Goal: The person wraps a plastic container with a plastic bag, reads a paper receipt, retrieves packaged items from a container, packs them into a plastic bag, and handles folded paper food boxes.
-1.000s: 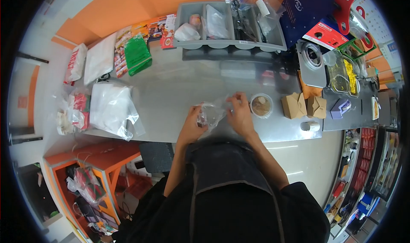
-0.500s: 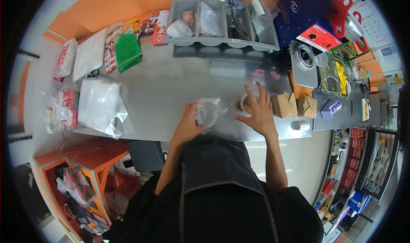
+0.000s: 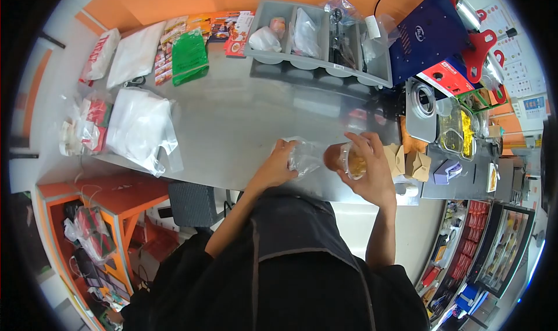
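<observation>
Head cam: left hand [image 3: 282, 163] pinches a limp clear bag [image 3: 307, 158], probably featherlight and slippery. Just beside it, right hand [image 3: 373, 171] curls round a tilted plastic tub [image 3: 355, 163], likely stiffish with some weight, so I'd grip its sides below the rim. Farther back: steel counter [image 3: 224, 122], then grey divided tray [image 3: 279, 56].

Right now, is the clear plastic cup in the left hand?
No, the right hand holds the cup while the left hand holds a clear plastic bag.
</observation>
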Demonstrator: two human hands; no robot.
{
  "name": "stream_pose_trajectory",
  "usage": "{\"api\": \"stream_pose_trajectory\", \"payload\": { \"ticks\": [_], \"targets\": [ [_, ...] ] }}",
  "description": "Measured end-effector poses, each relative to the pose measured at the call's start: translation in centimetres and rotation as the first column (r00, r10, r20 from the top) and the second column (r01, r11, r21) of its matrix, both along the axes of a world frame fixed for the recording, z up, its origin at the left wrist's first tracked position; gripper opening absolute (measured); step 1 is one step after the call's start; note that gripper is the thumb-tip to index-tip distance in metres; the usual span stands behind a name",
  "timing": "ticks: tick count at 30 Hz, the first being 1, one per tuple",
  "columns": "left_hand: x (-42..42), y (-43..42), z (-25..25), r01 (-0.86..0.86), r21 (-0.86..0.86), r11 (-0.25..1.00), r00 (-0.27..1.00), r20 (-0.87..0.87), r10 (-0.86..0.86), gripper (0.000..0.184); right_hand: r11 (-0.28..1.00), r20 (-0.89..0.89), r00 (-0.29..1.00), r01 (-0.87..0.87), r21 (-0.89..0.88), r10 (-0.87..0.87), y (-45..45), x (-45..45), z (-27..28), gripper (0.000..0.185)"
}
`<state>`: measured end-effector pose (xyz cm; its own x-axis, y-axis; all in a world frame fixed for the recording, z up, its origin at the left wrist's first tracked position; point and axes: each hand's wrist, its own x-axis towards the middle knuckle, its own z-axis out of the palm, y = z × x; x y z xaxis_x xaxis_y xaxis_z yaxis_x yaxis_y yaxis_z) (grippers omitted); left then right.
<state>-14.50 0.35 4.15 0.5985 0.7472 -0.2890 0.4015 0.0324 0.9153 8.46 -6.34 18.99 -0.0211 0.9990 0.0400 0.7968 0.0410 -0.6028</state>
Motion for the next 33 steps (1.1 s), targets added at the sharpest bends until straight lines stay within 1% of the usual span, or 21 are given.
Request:
{"api": "stream_pose_trajectory", "payload": {
  "ticks": [1,3,5,6,8,9,11,15,17,18,19,20,21,23,26,27,28,29,31,32,33],
  "targets": [
    [0.1,0.0,0.1,0.009,0.025,1.000,0.999,0.036,-0.010,0.078,1.000,-0.001,1.000,0.000,0.000,0.000,0.4,-0.5,0.3,0.076],
    [0.2,0.1,-1.1,0.016,0.052,0.999,0.997,0.075,-0.019,0.079,0.976,-0.117,0.969,-0.211,0.058,0.217,2.0,-2.0,0.5,0.075],
    [-0.2,-0.1,-4.9,-0.046,0.179,0.983,0.933,0.359,-0.022,0.080,0.955,-0.175,0.939,-0.292,0.055,0.297,3.7,-3.1,-1.6,0.076],
    [-0.5,-0.2,-5.5,-0.059,0.181,0.982,0.933,0.359,-0.010,0.080,0.926,-0.235,0.896,-0.373,0.056,0.376,4.4,-3.6,-3.3,0.076],
    [-1.5,-0.5,-6.0,-0.083,-0.097,0.992,0.895,0.431,0.117,0.083,0.901,-0.234,0.872,-0.429,0.056,0.430,5.4,-4.1,-6.2,0.078],
    [-2.0,-0.6,-5.8,-0.108,-0.096,0.990,0.892,0.430,0.139,0.083,0.892,-0.211,0.870,-0.452,0.017,0.445,5.7,-4.3,-7.1,0.077],
    [-3.0,-0.7,-5.2,-0.091,-0.312,0.946,0.862,0.451,0.232,0.079,0.873,-0.192,0.859,-0.487,-0.022,0.474,6.2,-4.5,-8.8,0.077],
    [-4.1,-0.8,-5.6,-0.162,-0.173,0.971,0.900,0.377,0.217,0.071,0.856,-0.079,0.859,-0.512,-0.070,0.507,5.9,-5.1,-10.3,0.078],
    [-4.2,-1.0,-5.1,-0.224,0.057,0.973,0.932,0.305,0.197,0.061,0.854,-0.033,0.861,-0.508,-0.107,0.508,6.0,-5.6,-10.3,0.079],
    [-4.1,-1.1,-4.6,-0.225,0.057,0.973,0.932,0.303,0.198,0.061,0.853,0.004,0.864,-0.496,-0.163,0.503,6.0,-6.0,-10.1,0.080],
    [-3.9,-1.2,-4.0,-0.269,-0.064,0.961,0.888,0.370,0.273,0.059,0.851,0.042,0.867,-0.477,-0.217,0.497,5.9,-6.3,-10.0,0.082],
    [-3.6,-1.3,-3.6,-0.298,-0.187,0.936,0.835,0.425,0.350,0.058,0.853,0.041,0.869,-0.474,-0.217,0.493,5.8,-6.7,-10.3,0.082],
    [-3.4,-1.5,-3.6,-0.293,-0.188,0.938,0.836,0.425,0.346,0.058,0.869,0.114,0.867,-0.465,-0.168,0.485,5.7,-7.2,-11.0,0.084],
    [-3.2,-2.0,-3.6,-0.435,-0.300,0.849,0.721,0.448,0.528,0.053,0.882,0.184,0.863,-0.456,-0.119,0.470,5.5,-7.6,-11.8,0.086],
    [-4.3,-2.3,-4.9,-0.495,-0.183,0.850,0.740,0.423,0.522,0.043,0.895,0.236,0.863,-0.433,-0.106,0.446,5.1,-7.6,-12.0,0.090],
    [-4.4,-2.3,-5.0,-0.495,-0.183,0.850,0.741,0.422,0.522,0.043,0.914,0.022,0.917,-0.395,-0.092,0.398,4.9,-7.0,-11.9,0.088],
    [-4.6,-2.4,-5.2,-0.493,-0.316,0.811,0.719,0.378,0.584,0.036,0.931,-0.195,0.923,-0.353,-0.089,0.332,4.8,-6.4,-11.8,0.086],
    [-4.7,-2.4,-5.3,-0.485,-0.442,0.755,0.697,0.326,0.639,0.031,0.931,-0.196,0.923,-0.353,-0.089,0.331,4.6,-5.7,-12.2,0.086],
    [-4.5,-2.6,-4.4,-0.498,-0.458,0.737,0.678,0.325,0.659,0.028,0.970,-0.512,0.856,-0.055,-0.238,-0.077,4.3,-3.8,-14.1,0.063],
    [-4.4,-2.6,-4.0,-0.508,-0.472,0.720,0.660,0.324,0.678,0.027,0.970,-0.511,0.856,-0.055,-0.238,-0.077,4.2,-2.9,-15.2,0.063],
    [-4.1,-2.7,-4.2,-0.504,-0.474,0.722,0.662,0.324,0.675,0.027,0.937,-0.558,0.824,-0.110,-0.332,-0.100,4.2,-2.2,-15.6,0.049]
  ]
}}
